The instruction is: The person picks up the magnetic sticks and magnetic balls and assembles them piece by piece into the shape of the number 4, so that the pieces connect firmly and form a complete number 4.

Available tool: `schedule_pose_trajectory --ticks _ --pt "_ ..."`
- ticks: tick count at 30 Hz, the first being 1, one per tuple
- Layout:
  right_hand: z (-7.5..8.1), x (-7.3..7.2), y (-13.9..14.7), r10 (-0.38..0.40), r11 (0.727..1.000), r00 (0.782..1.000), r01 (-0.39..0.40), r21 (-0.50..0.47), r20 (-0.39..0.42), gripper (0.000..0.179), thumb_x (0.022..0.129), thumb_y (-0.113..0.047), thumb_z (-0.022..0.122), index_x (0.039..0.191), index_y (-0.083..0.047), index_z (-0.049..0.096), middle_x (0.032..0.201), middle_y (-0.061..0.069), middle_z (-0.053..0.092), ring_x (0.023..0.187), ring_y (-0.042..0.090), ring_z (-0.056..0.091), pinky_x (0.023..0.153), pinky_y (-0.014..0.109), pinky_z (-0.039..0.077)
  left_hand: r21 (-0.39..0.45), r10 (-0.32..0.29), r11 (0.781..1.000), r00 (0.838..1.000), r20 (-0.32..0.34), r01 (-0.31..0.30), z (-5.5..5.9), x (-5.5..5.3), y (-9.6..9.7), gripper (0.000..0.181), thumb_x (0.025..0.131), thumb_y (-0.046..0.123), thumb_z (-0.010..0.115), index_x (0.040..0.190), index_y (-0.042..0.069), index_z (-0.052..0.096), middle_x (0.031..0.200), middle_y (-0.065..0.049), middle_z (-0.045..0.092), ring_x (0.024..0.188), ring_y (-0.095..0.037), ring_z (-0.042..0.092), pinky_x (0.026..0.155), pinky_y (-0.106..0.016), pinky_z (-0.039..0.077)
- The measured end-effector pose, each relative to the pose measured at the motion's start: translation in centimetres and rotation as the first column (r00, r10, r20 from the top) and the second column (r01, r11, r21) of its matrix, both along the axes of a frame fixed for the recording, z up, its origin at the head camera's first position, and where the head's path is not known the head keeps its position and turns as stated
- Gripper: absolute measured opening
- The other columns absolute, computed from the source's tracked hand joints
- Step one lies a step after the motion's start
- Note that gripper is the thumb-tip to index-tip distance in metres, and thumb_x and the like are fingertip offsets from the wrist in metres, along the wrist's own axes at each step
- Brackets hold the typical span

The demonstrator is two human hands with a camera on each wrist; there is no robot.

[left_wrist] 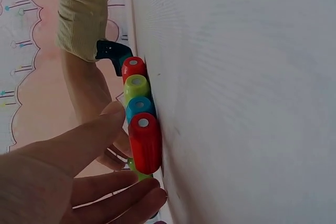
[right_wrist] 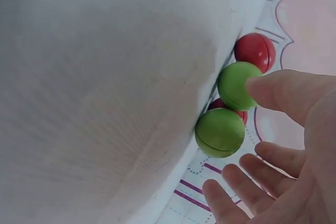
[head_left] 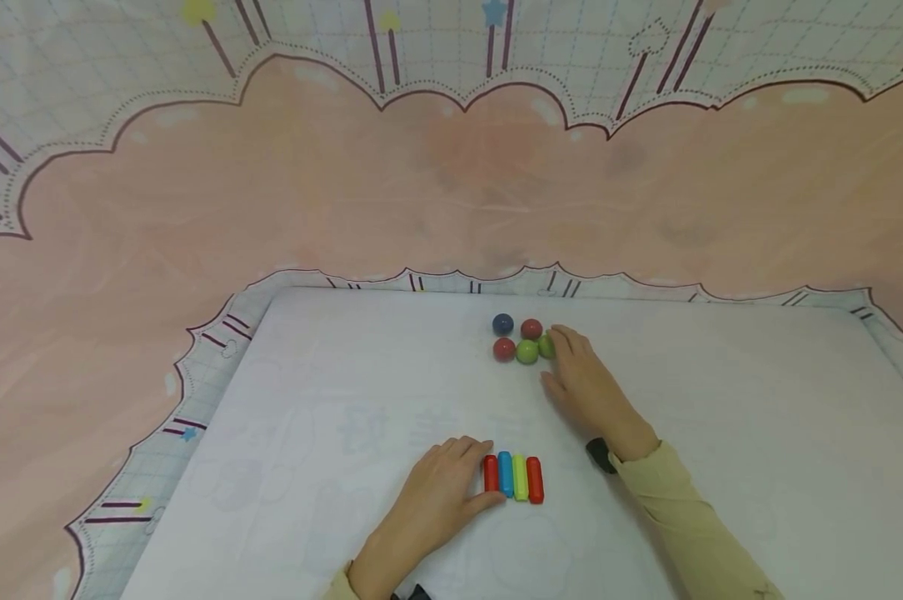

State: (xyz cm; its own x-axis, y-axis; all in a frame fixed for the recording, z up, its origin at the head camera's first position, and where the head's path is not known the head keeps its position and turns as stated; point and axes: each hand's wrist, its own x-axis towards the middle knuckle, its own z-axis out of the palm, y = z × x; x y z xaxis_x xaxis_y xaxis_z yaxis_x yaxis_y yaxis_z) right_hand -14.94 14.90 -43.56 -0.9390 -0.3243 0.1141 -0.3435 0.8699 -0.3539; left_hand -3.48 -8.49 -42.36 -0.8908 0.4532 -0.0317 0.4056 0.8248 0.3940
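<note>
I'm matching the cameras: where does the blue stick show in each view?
Head: blue stick below centre, second from left in its row.
Left wrist: blue stick left of centre, between the yellow stick and nearer red stick.
Right wrist: not in it.
Shared landmark: the right hand, in all three.

A white desk (head_left: 309, 375) set against a peach, scallop-edged print, in soft, muted light.
The desk spreads across the lower part of the head view, its far edge nearly level, its left edge slanting, with faint marks on its surface. A narrow, pale border (head_left: 444, 283) follows its edges, bearing short purple lines and a dark scalloped outline. Beyond lies a broad peach band (head_left: 309, 208), slightly creased and blotched with deeper orange. At the top, a pale gridded area (head_left: 436, 50) carries dotted lines, purple stripes, yellow spots and a blue star (head_left: 494, 11). Whether the print covers wall or floor is unclear.
</note>
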Motion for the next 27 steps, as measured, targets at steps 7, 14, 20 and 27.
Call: schedule_pose_trajectory --ticks 7,14,20,27 --pt "0.2 -0.4 -0.2 -0.004 1.0 1.0 0.004 -0.004 0.03 0.064 0.096 -0.017 0.062 0.149 0.005 0.032 0.152 0.021 0.037 0.141 0.035 0.036 0.116 0.049 0.032 -0.005 -0.019 1.0 0.999 -0.029 0.019 0.1 0.0 0.0 0.052 0.081 0.04 0.081 0.121 0.01 0.067 0.11 0.0 0.068 0.099 -0.017 0.061 0.091 -0.033 0.053" --pt "0.3 -0.8 -0.4 0.008 1.0 1.0 -0.008 0.003 0.017 0.061 0.095 -0.014 0.064 0.145 0.008 0.036 0.147 0.023 0.042 0.136 0.036 0.04 0.115 0.048 0.034 -0.006 -0.033 0.999 0.998 -0.054 0.032 0.1 0.1 0.0 0.046 0.081 0.037 0.082 0.116 0.011 0.069 0.107 0.0 0.069 0.096 -0.016 0.061 0.087 -0.031 0.054" --pt "0.2 -1.1 -0.3 0.0 1.0 1.0 0.0 0.009 0.02 0.056 0.095 -0.013 0.065 0.142 0.007 0.041 0.141 0.022 0.047 0.131 0.035 0.044 0.113 0.048 0.038 -0.008 -0.028 1.0 0.998 -0.055 0.028 0.1 0.1 0.0 0.045 0.08 0.037 0.083 0.114 0.011 0.069 0.105 0.0 0.07 0.094 -0.015 0.061 0.085 -0.03 0.054" --pt "0.3 -1.3 -0.3 -0.018 1.0 0.999 0.019 -0.01 0.047 0.051 0.096 -0.011 0.062 0.141 0.006 0.043 0.141 0.022 0.049 0.13 0.035 0.045 0.113 0.048 0.039 -0.011 -0.026 1.0 0.998 -0.049 0.026 0.1 0.1 0.0 0.045 0.079 0.037 0.084 0.113 0.012 0.07 0.104 0.001 0.07 0.093 -0.015 0.061 0.085 -0.03 0.053"
